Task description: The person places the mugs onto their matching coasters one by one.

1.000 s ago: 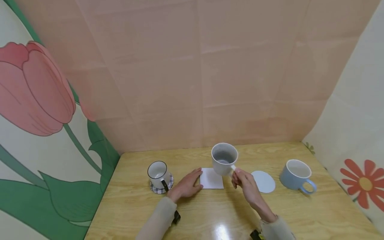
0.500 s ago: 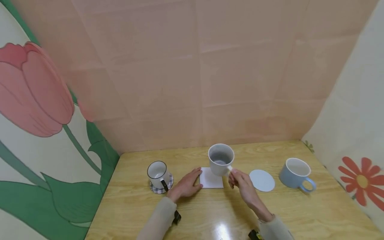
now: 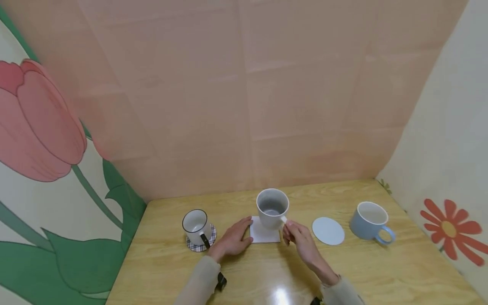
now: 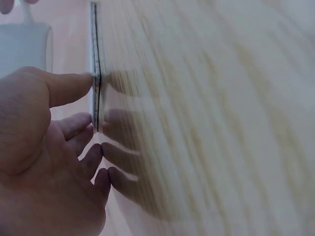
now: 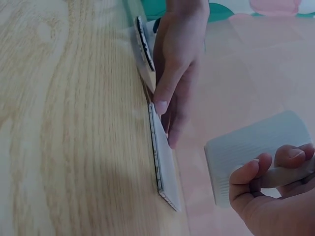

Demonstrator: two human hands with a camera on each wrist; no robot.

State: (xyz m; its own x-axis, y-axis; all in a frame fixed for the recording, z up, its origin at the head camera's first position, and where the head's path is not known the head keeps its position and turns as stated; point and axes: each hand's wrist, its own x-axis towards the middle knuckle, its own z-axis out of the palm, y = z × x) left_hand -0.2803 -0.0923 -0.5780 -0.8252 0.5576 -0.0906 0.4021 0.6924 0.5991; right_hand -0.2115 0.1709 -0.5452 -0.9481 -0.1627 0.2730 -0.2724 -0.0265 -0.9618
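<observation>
A person's right hand (image 3: 303, 247) is pinching the handle of a pale grey-white, ribbed round mug (image 3: 271, 218), holding it just above a square white coaster (image 3: 263, 238). The left hand (image 3: 232, 240), thumb and fingers spread, is touching that coaster's left edge. A round pale-blue coaster (image 3: 328, 231) is lying rightward.

the left arm (image 3: 199, 279) is angling forward and inward, and the left hand (image 3: 231, 240) is resting low with its thumb (image 4: 71, 89) and fingers parting. the right arm (image 3: 328, 274) is slanting inward too, while the right hand (image 3: 301, 244) is gripping, raised, its fingers (image 5: 246, 173) curling.
</observation>
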